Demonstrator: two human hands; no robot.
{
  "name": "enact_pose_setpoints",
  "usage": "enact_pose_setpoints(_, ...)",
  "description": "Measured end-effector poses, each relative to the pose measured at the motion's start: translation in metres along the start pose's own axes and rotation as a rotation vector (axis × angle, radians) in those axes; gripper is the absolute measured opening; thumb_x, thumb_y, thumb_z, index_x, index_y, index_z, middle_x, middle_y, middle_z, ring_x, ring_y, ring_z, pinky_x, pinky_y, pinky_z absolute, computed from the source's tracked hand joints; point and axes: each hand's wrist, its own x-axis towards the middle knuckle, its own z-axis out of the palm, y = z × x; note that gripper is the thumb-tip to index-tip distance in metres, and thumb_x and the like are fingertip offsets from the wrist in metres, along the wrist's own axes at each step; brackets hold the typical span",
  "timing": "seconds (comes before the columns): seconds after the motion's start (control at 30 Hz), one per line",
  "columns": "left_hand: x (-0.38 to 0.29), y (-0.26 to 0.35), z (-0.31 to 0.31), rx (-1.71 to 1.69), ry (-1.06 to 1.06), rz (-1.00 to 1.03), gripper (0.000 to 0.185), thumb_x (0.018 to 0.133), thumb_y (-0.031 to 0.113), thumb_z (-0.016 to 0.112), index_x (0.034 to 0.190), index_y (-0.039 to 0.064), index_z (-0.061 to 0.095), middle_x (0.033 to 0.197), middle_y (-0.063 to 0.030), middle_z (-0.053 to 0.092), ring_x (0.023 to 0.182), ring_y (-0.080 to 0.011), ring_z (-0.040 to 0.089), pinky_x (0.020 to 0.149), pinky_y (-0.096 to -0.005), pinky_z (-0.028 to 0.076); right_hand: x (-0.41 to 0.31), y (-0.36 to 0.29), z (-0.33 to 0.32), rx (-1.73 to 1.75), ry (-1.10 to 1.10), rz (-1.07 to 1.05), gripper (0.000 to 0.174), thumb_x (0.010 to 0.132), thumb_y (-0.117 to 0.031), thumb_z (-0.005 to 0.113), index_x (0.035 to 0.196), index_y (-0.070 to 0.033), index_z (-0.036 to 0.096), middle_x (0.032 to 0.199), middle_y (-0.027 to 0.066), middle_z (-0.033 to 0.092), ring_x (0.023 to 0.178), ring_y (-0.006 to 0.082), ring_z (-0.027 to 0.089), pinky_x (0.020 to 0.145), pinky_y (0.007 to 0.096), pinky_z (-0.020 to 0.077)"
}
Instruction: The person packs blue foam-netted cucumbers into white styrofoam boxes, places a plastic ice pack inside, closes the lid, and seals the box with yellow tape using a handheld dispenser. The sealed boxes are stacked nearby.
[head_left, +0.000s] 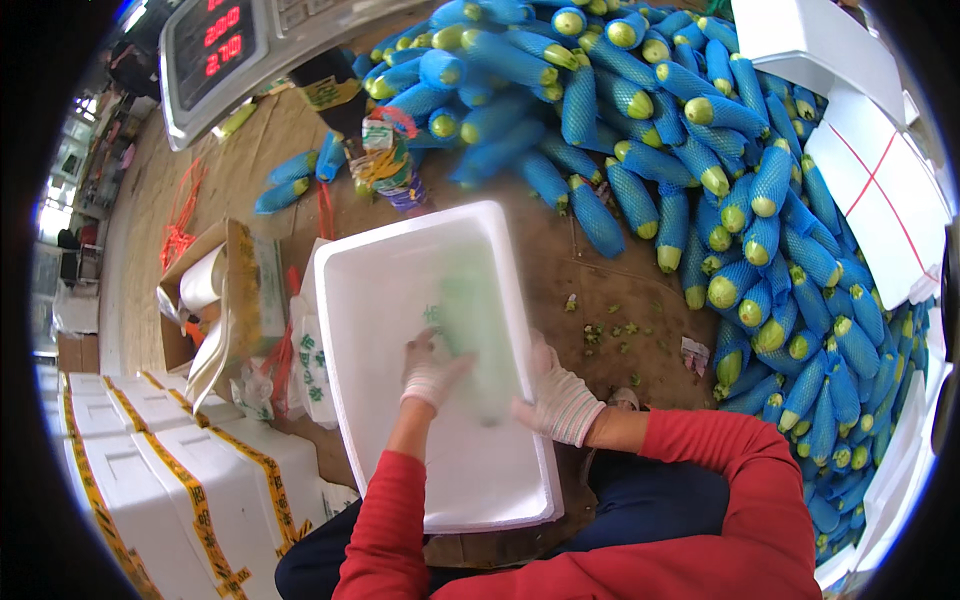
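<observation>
Before me stands a white foam box (390, 465), its open side facing up. My left hand (433, 373), in a pale knit glove, is inside it with thumb and fingers spread. Just beyond the fingers is a blurred, thin green-tinted sheet (474, 315), perhaps plastic film; I cannot tell whether the hand holds it. Green print shows on or through it. At the box's right rim is my right hand (561, 397), gloved too, with the thumb side over the inner edge. Its fingertips are blurred, so their grip is unclear.
A large heap of zucchini in blue foam netting (645, 150) spreads ahead and right. Taped white foam boxes (172, 457) stand left, beside a cardboard carton (232, 292). A scale display (217, 60) overhangs the upper left. Foam lids (877, 187) lie at right.
</observation>
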Motion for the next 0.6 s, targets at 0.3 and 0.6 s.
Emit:
enact_pose_setpoints(0.3, -0.01, -0.041, 0.028, -0.213, 0.139, 0.166, 0.118, 0.068, 0.027, 0.089, 0.156, 0.005, 0.013, 0.148, -0.0191, 0.042, 0.134, -0.0319, 0.045, 0.114, -0.0388, 0.036, 0.012, 0.026, 0.024, -0.14, -0.015, -0.132, 0.096, 0.08, -0.033, 0.063, 0.151, 0.01, 0.014, 0.151, 0.0352, 0.03, 0.132, 0.0433, 0.046, 0.109, 0.0406, 0.0405)
enact_pose_setpoints(0.6, 0.031, -0.038, 0.061, -0.262, 0.038, 0.234, 0.104, 0.079, 0.013, 0.078, 0.158, 0.008, 0.01, 0.155, -0.0164, 0.031, 0.14, -0.029, 0.036, 0.117, -0.0357, 0.032, 0.029, 0.053, -0.143, -0.269, 0.705, -0.371, 0.044, 0.089, -0.041, 0.061, 0.112, -0.004, 0.055, 0.107, 0.0196, 0.06, 0.099, 0.0394, 0.06, 0.086, 0.0497, 0.0481)
